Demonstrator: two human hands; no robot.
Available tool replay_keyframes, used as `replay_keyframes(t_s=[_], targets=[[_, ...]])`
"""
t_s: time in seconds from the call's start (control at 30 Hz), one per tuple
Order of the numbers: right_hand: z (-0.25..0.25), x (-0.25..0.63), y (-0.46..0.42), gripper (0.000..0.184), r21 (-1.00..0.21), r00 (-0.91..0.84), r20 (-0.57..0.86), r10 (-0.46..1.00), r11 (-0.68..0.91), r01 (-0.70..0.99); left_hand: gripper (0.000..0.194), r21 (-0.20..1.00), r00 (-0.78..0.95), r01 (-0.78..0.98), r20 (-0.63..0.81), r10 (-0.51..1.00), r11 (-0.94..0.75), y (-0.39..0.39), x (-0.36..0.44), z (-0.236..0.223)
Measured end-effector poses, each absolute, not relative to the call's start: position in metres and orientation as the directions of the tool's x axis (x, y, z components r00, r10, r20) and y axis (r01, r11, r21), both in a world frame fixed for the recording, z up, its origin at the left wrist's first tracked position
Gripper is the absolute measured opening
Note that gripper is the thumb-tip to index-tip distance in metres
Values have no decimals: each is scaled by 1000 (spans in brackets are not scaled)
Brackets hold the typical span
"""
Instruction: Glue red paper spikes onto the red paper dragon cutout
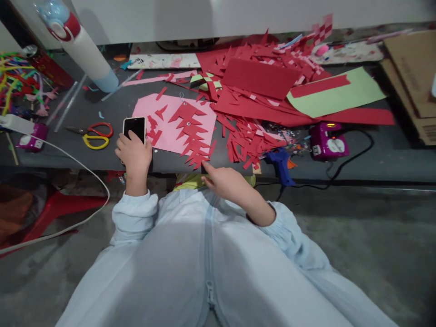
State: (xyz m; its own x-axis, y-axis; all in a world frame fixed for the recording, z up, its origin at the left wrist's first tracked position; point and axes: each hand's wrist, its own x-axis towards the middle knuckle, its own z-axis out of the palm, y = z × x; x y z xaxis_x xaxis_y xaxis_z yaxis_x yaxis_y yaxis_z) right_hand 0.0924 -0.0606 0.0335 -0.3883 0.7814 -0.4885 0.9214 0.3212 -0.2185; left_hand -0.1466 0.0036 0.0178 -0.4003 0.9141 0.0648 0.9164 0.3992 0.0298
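My left hand lies over a smartphone with a dark screen and pale case. Its thumb is at the right edge, its fingers at the left edge and on the screen. My right hand has its index finger stretched out to the bottom end of a jagged red paper chain with small eyelets and a string loop on top. No object shows in that hand; its other fingers are partly hidden. The chain lies partly over a pink paper sheet, beside small red scraps.
Scissors and a tilted-looking bottle stand left, near a red can. Red paper strips cover the middle. A blue glue gun, purple power socket, green paper and cardboard are at right.
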Motion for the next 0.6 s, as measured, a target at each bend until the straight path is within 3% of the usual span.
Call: replay_keyframes(t_s=[0.17, 0.3, 0.4, 0.6], targets=[[37, 101, -52, 49, -151, -286, -424, 859, 245, 958, 53, 71, -277, 960, 117, 954, 270, -5, -134, 25], [38, 104, -42, 47, -127, -210, -417, 884, 172, 977, 43, 163, 90, 981, 127, 988, -110, -20, -108, 19], [35, 105, -34, 53, -108, -184, -408, 894, 153, 982, 41, 241, 402, 880, 80, 912, -409, -32, -89, 9], [32, 108, -25, 62, -70, -173, -454, 874, 158, 985, 42, 204, 634, 745, 79, 770, -635, -43, -80, -8]])
